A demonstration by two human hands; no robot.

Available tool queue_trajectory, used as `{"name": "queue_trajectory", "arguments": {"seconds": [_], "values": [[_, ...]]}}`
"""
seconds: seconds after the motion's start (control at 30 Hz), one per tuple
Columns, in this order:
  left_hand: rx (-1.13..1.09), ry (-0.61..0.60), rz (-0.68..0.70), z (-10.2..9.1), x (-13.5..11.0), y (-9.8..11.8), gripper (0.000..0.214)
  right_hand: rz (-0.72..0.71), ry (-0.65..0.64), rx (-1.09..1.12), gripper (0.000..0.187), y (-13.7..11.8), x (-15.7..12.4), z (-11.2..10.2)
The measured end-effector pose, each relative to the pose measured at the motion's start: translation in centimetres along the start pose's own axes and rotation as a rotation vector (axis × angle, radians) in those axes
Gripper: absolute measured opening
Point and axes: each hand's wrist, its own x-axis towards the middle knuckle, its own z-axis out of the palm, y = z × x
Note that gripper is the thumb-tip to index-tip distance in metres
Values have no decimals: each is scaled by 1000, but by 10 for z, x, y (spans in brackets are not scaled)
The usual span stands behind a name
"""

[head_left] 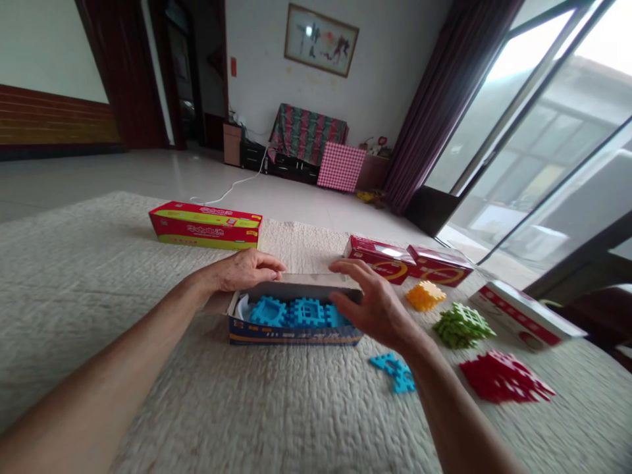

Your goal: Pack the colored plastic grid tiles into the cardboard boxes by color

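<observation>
A dark blue cardboard box (296, 338) sits in front of me with its top open and its far flap (306, 279) raised. Several light blue interlocking plastic pieces (307, 312) lie inside. My left hand (247, 268) pinches the flap toward its left end, thumb and fingers together. At the right end my right hand (372, 299) is open, thumb and forefinger spread over the box, fingertips near the flap. Part of the box's right end is hidden behind it. Loose blue pieces (395, 372) lie on the mat beside my right forearm.
Yellow (425, 295), green (463, 325) and dark red pieces (504, 376) lie in piles on the right. Behind them are two red boxes (378, 259) and a white-and-red box (528, 315). A red-and-green box (207, 225) stands at the far left of the textured mat (237, 408).
</observation>
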Motion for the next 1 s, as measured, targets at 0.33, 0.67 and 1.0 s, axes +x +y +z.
{"name": "queue_trajectory", "arguments": {"seconds": [0.33, 0.67, 1.0], "values": [[-15, 17, 14, 1, 4, -10, 37, 428, -33, -234, 53, 122, -36, -39], [0, 13, -24, 1, 3, -8, 39, 372, -272, -279, 57, 138, -54, -14], [13, 17, -1, 1, 4, -12, 38, 580, -152, -396, 43, 144, -48, -24]]}}
